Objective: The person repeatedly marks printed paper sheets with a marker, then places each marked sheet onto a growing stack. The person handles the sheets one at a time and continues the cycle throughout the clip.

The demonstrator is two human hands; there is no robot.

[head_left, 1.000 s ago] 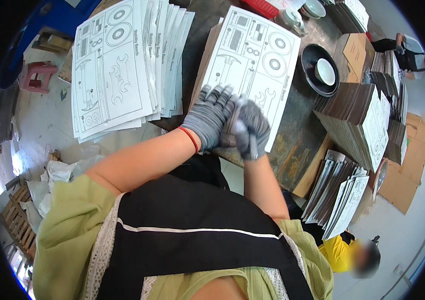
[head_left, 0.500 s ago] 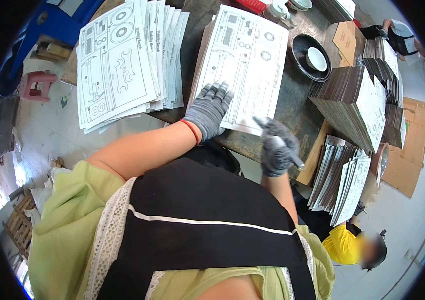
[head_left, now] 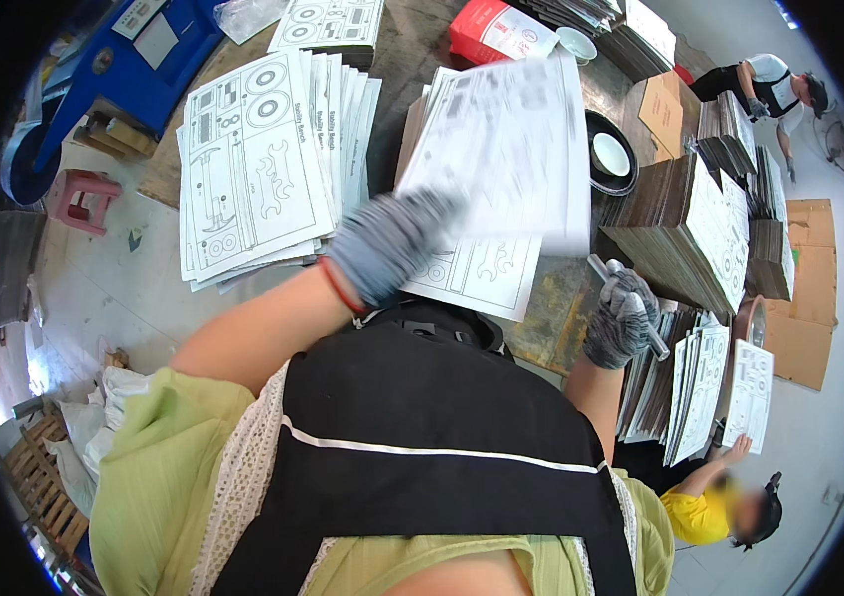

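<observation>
My left hand, in a grey striped knit glove, grips the lower left edge of a white printed sheet. That sheet is tilted and smeared by motion above a stack of matching printed sheets on the table; the fingertips are blurred. On the right, beyond the table's near edge, my gloved right hand is closed around a slim silver pen-like tool, which sticks out at both ends. Its exact kind I cannot make out. To the left lies a fanned pile of printed sheets showing tool drawings.
A black pan holding a white bowl sits right of the lifted sheet. Tall stacks of boards stand farther right. A red-and-white bag lies at the back. A person in yellow holds a printed board; another person stands far right.
The top sheet has come up off the stack in my left hand, which was lying flat on it. My right hand has moved right, away from the stack, still with the silver tool.
</observation>
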